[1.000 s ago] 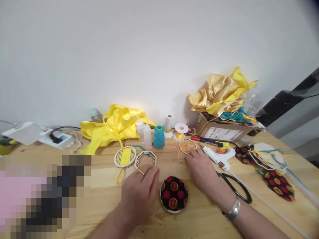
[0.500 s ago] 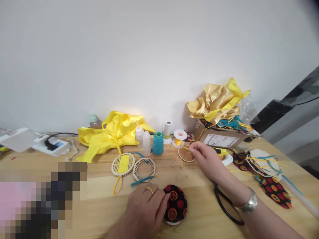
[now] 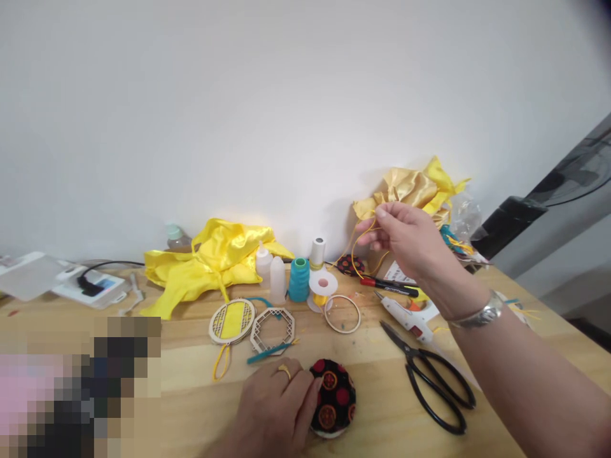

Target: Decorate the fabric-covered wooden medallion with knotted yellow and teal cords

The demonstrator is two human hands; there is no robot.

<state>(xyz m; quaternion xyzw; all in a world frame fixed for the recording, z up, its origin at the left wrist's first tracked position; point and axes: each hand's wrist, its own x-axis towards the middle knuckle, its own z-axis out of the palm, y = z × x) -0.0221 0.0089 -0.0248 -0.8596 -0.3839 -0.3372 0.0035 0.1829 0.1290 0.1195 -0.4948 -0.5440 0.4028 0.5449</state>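
Observation:
My right hand (image 3: 403, 238) is raised above the table, fingers pinched on a thin yellow cord (image 3: 356, 254) that loops down under it. My left hand (image 3: 277, 407) rests on the wooden table (image 3: 191, 407), fingers curled against the left edge of a round disc covered in black fabric with red and orange circles (image 3: 334, 401). A plain wooden ring (image 3: 342, 313) lies on the table past the disc. Two laser-cut wooden frames lie to the left: an oval one backed in yellow (image 3: 230, 320) and an octagonal one (image 3: 272, 329).
Black scissors (image 3: 432, 378), a white glue gun (image 3: 405, 313) and a red-and-black pen (image 3: 389, 286) lie on the right. Thread spools and small bottles (image 3: 298, 278) stand by the wall, beside yellow satin (image 3: 214, 257). A cardboard box with gold fabric (image 3: 415, 191) is behind my right hand.
My right hand has lifted from the ring on the table, drawing the yellow cord up with it. My left hand has stayed at the fabric disc. The view shifted slightly.

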